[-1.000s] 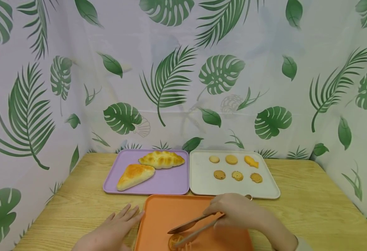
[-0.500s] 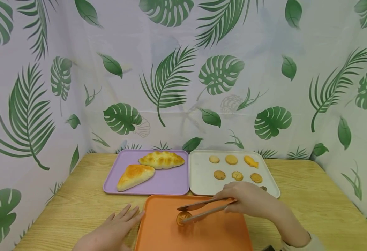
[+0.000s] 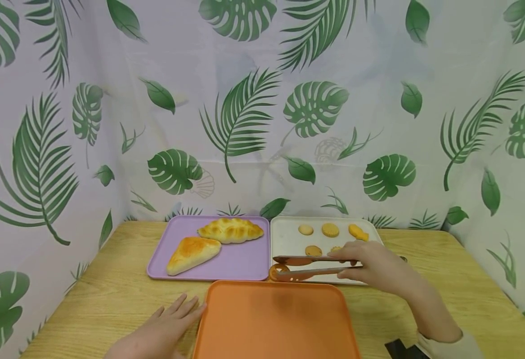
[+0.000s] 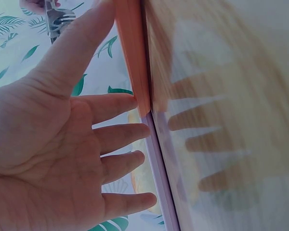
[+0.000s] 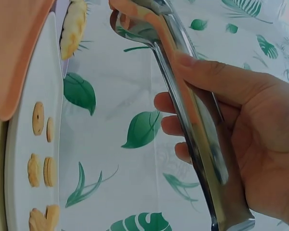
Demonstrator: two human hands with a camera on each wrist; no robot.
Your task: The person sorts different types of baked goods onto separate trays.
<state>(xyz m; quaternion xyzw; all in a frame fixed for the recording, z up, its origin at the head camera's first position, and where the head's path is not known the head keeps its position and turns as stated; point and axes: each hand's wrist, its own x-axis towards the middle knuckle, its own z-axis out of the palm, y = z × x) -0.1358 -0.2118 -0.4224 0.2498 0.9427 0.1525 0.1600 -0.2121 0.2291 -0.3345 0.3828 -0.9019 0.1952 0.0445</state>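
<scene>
My right hand [image 3: 375, 267] grips a pair of metal tongs [image 3: 298, 260], thumb on one side and fingers on the other in the right wrist view. At the tongs' tips is a round golden-brown biscuit [image 3: 277, 271] with holes, over the line where the purple and white trays meet. Fingers spread, my left hand [image 3: 159, 326] lies at the left edge of the orange tray [image 3: 273, 319], fingertips right at its rim. The left wrist view has its palm [image 4: 48, 144] in sight. The tongs and right hand cover part of the white tray [image 3: 285, 237].
On the purple tray [image 3: 240, 262] lie a triangular bread [image 3: 192, 254] and a braided bread [image 3: 231, 230]. Several biscuits, among them a round one [image 3: 330, 230] and a fish-shaped one [image 3: 358, 232], sit on the white tray. A leaf-printed cloth [image 3: 253, 124] rises behind the wooden table [image 3: 96, 294].
The tongs and the round biscuit have moved up and right, from the orange tray to the edge of the back trays. My left hand has stayed in place.
</scene>
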